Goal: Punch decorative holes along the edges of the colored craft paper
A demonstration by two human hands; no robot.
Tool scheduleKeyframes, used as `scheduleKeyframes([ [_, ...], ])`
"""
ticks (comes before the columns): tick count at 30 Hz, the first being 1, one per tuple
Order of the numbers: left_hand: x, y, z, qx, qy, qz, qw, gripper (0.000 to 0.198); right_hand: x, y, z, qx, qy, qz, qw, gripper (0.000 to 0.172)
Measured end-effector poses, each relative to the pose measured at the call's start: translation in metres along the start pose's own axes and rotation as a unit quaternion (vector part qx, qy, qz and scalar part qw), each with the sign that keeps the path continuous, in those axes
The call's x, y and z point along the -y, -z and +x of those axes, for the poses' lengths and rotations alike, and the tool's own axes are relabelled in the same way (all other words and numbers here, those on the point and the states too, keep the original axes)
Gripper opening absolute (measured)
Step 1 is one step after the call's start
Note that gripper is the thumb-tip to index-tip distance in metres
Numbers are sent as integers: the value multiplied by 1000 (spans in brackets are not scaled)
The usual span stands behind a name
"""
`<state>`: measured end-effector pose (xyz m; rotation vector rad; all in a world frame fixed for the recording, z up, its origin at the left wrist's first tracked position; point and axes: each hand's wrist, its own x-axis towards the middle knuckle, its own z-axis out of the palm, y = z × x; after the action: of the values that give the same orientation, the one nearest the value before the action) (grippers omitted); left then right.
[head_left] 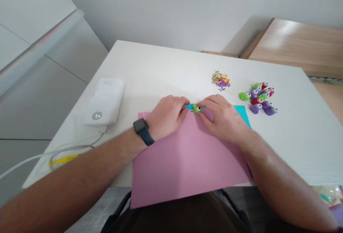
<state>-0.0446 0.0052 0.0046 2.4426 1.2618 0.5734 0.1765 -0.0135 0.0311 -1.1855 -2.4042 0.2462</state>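
Observation:
A pink sheet of paper (187,165) lies in front of me, its near edge hanging past the table's front. Under it, a blue sheet (242,113) shows at the right and along the far edge. My right hand (223,118) grips a small green paper punch (197,109) with a round white top bearing a dark shape. The punch sits at the sheets' far edge. Just left of it, my left hand (170,113) pinches that edge between thumb and fingers. Small cut-out marks show in the pink paper near the punch and at its far left corner.
Several green, purple and red punches (258,99) cluster at the right. A pile of colourful paper bits (221,79) lies behind my right hand. A white power bank (105,100) with a cable (99,140) is at the left. A wooden surface (300,43) stands behind the table.

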Motion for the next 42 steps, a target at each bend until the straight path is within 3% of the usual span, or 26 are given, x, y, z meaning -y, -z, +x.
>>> scheduleKeyframes([
  [26,0,0,-1,-30,-9,-1,1000,20,0,0,0,-2,0,-3,1000,14],
  [32,-3,3,-2,-47,-52,-28,997,27,1,3,0,-17,6,2,1000,15],
  [42,-8,5,-4,-27,-93,-29,995,37,3,5,-3,-27,22,-14,999,21],
])
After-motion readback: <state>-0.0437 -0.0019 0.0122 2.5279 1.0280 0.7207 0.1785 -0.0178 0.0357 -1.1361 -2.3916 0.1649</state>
